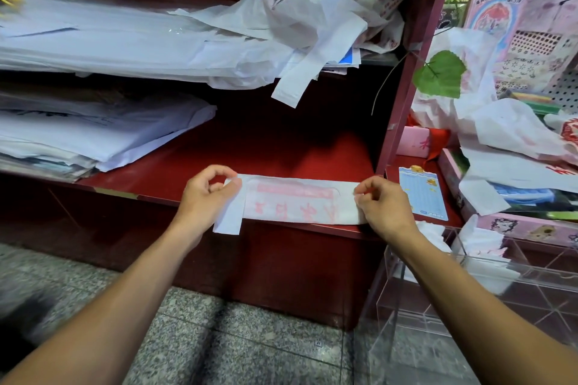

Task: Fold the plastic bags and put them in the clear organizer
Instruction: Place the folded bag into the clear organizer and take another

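A white plastic bag with red print [294,203], folded into a long narrow strip, lies along the front edge of the red shelf [194,159]. My left hand [208,194] pinches its left end, where a handle flap hangs over the shelf edge. My right hand [383,203] pinches the right end. The clear organizer [469,284] stands on the floor at lower right, with folded white bags [483,247] in its upper compartments. Loose crumpled bags [316,19] are heaped on the upper shelf.
Flat stacks of white bags [93,134] fill the left of both shelves. A red upright post [406,78] divides this unit from a rack at right holding more bags, a green leaf [439,73], pink boxes and a small blue card [422,192]. Speckled stone floor below.
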The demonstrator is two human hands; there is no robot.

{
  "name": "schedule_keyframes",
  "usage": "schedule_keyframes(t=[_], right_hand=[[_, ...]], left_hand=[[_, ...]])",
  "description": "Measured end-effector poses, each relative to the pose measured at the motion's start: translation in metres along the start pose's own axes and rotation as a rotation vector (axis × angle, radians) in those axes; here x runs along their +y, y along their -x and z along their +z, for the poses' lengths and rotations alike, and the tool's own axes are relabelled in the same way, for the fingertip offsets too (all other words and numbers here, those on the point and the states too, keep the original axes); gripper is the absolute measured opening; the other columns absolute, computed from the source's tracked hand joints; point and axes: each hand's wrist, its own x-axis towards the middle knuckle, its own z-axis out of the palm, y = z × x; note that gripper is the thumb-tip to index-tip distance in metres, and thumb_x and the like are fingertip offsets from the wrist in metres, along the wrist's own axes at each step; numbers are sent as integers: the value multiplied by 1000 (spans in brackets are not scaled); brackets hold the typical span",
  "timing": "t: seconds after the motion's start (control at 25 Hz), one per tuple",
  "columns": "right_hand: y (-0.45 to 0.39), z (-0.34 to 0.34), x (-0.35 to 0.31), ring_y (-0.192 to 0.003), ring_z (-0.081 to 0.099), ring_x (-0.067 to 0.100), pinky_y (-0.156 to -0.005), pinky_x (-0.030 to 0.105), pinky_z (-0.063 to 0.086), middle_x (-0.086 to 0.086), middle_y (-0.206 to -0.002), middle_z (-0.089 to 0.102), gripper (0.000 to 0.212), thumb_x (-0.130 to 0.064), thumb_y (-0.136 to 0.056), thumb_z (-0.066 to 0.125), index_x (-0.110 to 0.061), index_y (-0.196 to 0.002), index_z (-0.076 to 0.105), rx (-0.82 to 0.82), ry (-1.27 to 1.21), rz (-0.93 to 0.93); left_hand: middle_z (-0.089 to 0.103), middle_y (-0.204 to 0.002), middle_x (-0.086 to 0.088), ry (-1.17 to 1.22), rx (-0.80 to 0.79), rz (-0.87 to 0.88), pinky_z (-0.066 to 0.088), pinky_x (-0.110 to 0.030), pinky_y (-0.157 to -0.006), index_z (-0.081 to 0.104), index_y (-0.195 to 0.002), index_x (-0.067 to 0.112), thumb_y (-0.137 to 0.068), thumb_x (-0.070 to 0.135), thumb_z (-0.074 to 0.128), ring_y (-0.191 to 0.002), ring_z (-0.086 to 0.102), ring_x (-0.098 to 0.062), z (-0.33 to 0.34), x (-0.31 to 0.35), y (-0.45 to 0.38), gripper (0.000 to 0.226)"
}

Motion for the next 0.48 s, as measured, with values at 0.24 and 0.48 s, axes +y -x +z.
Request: schedule_keyframes(t=[0.24,0.48], right_hand=[[-3,-4,-2,-69,52,12,-59,23,40,-1,-81,57,23,-7,-83,71,-19,-102,67,-123,-286,154],[3,-12,-9,-52,53,10,-45,22,43,5,-77,64,38,4,-80,72,-16,-111,65,-343,-348,207]], left_hand=[[73,-95,-4,4,-113,-98,46,-33,-86,75,-101,30,-83,7,74,-92,66,-13,-15,-9,2,29],[48,-48,6,43,-34,-138,35,-17,-48,67,-109,19,-87,4,70,-43,40,-7,-8,-9,1,27]])
